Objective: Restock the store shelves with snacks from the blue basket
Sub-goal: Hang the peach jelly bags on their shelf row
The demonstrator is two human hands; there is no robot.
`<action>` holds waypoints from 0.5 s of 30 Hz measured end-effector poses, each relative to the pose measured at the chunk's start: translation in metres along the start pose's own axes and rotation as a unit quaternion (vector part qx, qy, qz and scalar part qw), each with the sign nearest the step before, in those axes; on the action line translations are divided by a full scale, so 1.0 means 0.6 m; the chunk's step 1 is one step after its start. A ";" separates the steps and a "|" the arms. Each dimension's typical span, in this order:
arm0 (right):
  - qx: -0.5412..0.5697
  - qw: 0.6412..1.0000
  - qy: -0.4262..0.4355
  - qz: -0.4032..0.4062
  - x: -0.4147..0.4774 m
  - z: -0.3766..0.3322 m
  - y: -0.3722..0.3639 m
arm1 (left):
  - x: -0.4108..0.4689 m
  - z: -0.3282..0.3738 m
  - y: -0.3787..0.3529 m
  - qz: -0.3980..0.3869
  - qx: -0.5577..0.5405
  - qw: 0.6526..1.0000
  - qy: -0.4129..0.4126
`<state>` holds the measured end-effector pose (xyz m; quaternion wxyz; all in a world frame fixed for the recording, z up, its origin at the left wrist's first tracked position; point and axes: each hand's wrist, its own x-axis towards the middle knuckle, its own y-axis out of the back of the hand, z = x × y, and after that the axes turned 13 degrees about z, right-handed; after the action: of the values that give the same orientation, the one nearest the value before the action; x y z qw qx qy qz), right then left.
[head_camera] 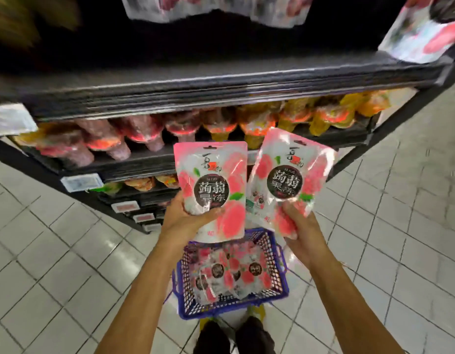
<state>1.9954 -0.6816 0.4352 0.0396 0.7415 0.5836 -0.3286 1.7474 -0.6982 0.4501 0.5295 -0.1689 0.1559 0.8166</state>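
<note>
Left hand [190, 218] curls under left pouch [212, 175], right hand [301, 233] grips right pouch [287, 175] low; labels face us, likely to match far shelves [195, 80]. Blue basket [208, 309] near our feet holds more.

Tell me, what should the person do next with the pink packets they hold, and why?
Probably raise the left pouch to the upper shelf: the left hand grips it, the right hand grips the right pouch, and matching pink pouches stand up there.

The left pouch [211, 190] and right pouch [285, 182] each bear 蒟蒻果冻 on a dark circle; the shelf tags [82, 182] blur illegibly.
</note>
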 end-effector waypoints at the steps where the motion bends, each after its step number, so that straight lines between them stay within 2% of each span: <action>1: -0.004 1.000 0.024 -0.001 -0.018 -0.026 -0.008 | -0.010 0.028 -0.001 0.001 -0.004 1.000 -0.011; 5: -0.008 0.995 0.097 -0.022 -0.087 -0.111 -0.028 | -0.054 0.123 0.000 -0.013 -0.021 0.998 -0.054; 7: -0.006 0.991 0.130 0.007 -0.112 -0.135 -0.023 | -0.072 0.163 0.000 -0.028 -0.022 0.996 -0.080; 9: 0.007 0.989 0.141 0.033 -0.132 -0.156 -0.017 | -0.081 0.200 -0.004 -0.041 -0.029 0.993 -0.107; 15: 0.050 0.982 0.179 0.028 -0.146 -0.225 -0.008 | -0.096 0.292 -0.046 -0.056 -0.036 0.979 -0.190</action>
<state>2.0418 -0.6942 0.5891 -0.0932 0.8055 0.5431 -0.2180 1.7754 -0.6582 0.6301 0.5880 -0.0378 0.0131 0.8078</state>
